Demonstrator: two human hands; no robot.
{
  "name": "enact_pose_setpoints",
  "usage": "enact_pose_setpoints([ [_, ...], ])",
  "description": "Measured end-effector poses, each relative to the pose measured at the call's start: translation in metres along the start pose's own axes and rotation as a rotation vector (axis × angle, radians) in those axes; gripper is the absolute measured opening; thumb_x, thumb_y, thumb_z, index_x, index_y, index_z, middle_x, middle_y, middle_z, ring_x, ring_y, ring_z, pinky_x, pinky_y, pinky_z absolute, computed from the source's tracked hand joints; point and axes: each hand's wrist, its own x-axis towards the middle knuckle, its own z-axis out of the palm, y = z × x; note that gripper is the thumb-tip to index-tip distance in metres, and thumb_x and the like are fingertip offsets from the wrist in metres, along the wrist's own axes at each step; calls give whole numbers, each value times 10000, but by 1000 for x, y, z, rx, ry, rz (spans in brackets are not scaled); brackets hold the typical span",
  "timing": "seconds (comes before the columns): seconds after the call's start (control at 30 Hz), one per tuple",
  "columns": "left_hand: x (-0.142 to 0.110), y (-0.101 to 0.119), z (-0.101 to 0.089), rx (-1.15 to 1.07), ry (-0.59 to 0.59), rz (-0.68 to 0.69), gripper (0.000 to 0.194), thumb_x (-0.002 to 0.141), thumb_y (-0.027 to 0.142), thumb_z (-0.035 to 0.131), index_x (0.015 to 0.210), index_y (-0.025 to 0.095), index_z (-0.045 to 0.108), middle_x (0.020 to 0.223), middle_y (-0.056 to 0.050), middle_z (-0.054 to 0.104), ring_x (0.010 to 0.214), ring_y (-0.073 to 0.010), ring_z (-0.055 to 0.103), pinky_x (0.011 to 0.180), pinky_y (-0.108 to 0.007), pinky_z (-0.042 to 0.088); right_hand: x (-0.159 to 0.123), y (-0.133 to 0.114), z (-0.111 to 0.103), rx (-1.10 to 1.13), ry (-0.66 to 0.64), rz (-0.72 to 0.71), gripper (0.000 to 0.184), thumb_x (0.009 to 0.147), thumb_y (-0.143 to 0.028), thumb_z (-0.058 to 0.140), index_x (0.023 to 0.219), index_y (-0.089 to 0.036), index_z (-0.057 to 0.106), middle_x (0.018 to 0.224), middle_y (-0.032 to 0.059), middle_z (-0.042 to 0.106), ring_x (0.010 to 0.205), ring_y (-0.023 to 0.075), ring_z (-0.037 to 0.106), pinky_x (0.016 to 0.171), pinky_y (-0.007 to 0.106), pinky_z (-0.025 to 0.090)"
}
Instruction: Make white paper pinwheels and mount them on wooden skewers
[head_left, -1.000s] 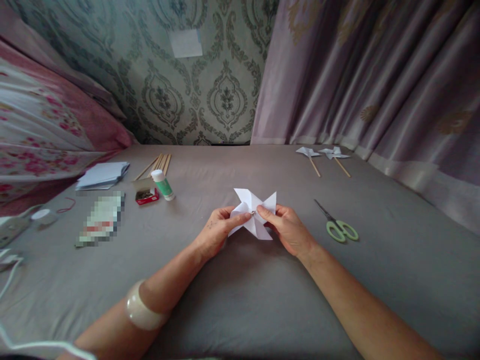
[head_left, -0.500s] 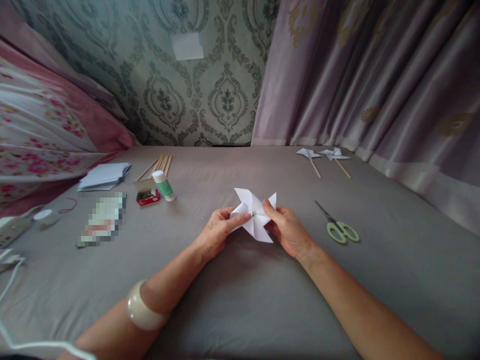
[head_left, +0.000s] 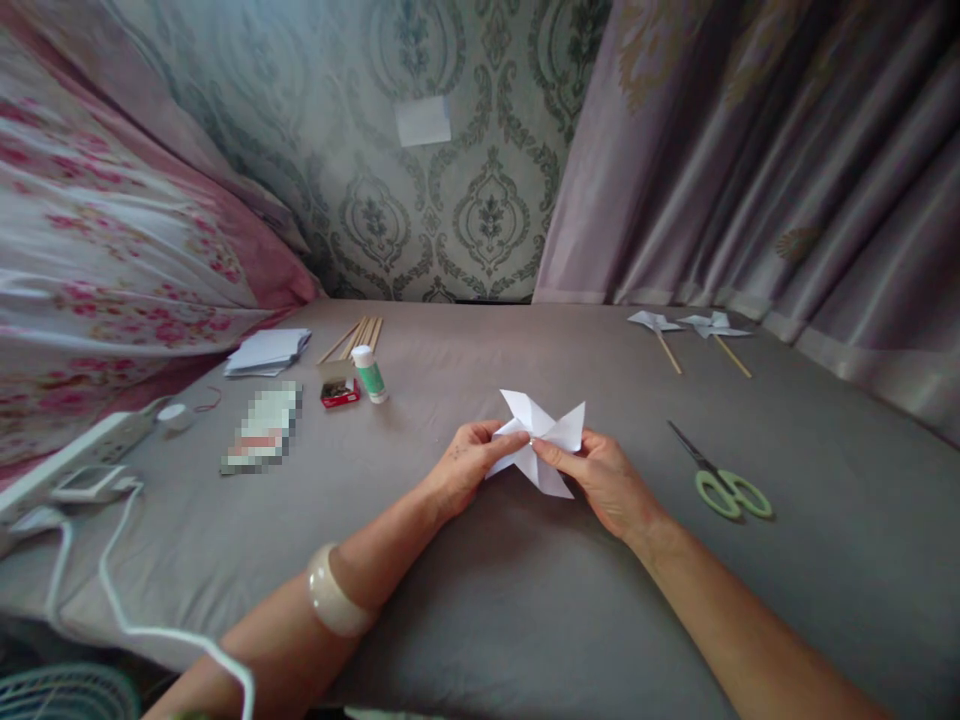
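A white folded paper pinwheel (head_left: 544,430) is held above the grey sheet (head_left: 480,600) in the middle of the view. My left hand (head_left: 469,467) pinches its left side, thumb and forefinger closed near the centre. My right hand (head_left: 607,480) pinches its right side, thumb pressed at the centre where my fingers meet. A pale bangle (head_left: 330,605) sits on my left wrist.
Green-handled scissors (head_left: 724,485) lie right of my hands. Two finished pinwheels on sticks (head_left: 690,330) lie at the back right. At the back left are wooden sticks (head_left: 356,338), a glue stick (head_left: 370,373), a small red box (head_left: 337,385), paper sheets (head_left: 266,350). A power strip (head_left: 75,460) and white cable lie at the left edge.
The camera has shifted left and down, so everything sits further right in view. My right thumb has moved back onto the pinwheel's centre, covering the small metal pin.
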Motion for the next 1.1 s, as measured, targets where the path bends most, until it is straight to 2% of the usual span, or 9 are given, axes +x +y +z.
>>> enact_pose_setpoints([
  [0.13, -1, -1, 1, -10, -2, -3, 387, 582, 429, 802, 768, 109, 690, 663, -39, 677, 543, -118, 577, 566, -239, 408, 1, 2, -2, 8, 11, 7, 387, 564, -388, 828, 850, -153, 714, 789, 51, 731, 709, 193, 649, 701, 321, 491],
  [0.27, -1, 3, 0, 53, 8, 23, 458, 622, 548, 736, 728, 106, 675, 652, -46, 655, 551, -123, 554, 556, -248, 383, 4, 0, -5, 36, 43, 11, 369, 564, -370, 831, 851, -170, 715, 792, 44, 732, 709, 193, 657, 714, 325, 506],
  [0.43, 6, 19, -13, 198, 238, 307, 472, 696, 585, 641, 566, 132, 618, 568, -24, 582, 555, -96, 482, 568, -235, 356, 14, -2, -12, 91, 137, -5, 338, 499, -344, 858, 751, -174, 711, 728, 27, 725, 656, 163, 645, 668, 285, 512],
  [0.53, 7, 35, -20, 185, 374, 385, 433, 690, 551, 649, 541, 150, 579, 548, -6, 550, 524, -90, 450, 540, -234, 340, 20, 0, -18, 108, 151, 0, 329, 485, -337, 858, 725, -174, 700, 712, 28, 722, 652, 163, 647, 662, 283, 513],
  [0.67, -7, 60, -24, 298, 365, 462, 402, 721, 506, 634, 534, 154, 584, 543, -9, 545, 536, -100, 454, 549, -237, 346, 24, 2, -20, 104, 143, 26, 371, 441, -321, 872, 721, -157, 694, 714, 34, 726, 606, 148, 636, 625, 273, 498],
  [0.8, -29, 76, -29, 452, 323, 460, 383, 744, 487, 631, 556, 153, 623, 563, -24, 581, 571, -113, 471, 577, -238, 359, 22, 2, -17, 40, 131, -12, 391, 433, -350, 865, 719, -145, 696, 684, 21, 719, 572, 123, 610, 590, 244, 459],
  [0.93, -42, 71, -31, 452, 377, 411, 377, 728, 502, 635, 588, 152, 650, 605, -36, 613, 591, -122, 480, 576, -237, 362, 18, -2, -15, 3, 76, 1, 407, 432, -353, 859, 749, -150, 704, 707, 20, 724, 589, 122, 615, 618, 246, 458],
  [1.0, -45, 60, -27, 462, 390, 361, 366, 704, 504, 650, 615, 149, 662, 631, -41, 629, 604, -127, 490, 580, -237, 365, 16, -3, -16, -3, 38, 18, 425, 423, -349, 861, 767, -153, 706, 730, 25, 728, 614, 135, 629, 644, 259, 468],
  [1.1, -47, 39, -16, 480, 338, 281, 313, 633, 457, 715, 693, 152, 673, 645, -22, 630, 609, -125, 498, 579, -230, 369, 16, -2, -18, -3, 6, 37, 440, 412, -333, 867, 783, -157, 708, 761, 33, 735, 655, 155, 648, 682, 276, 482],
])
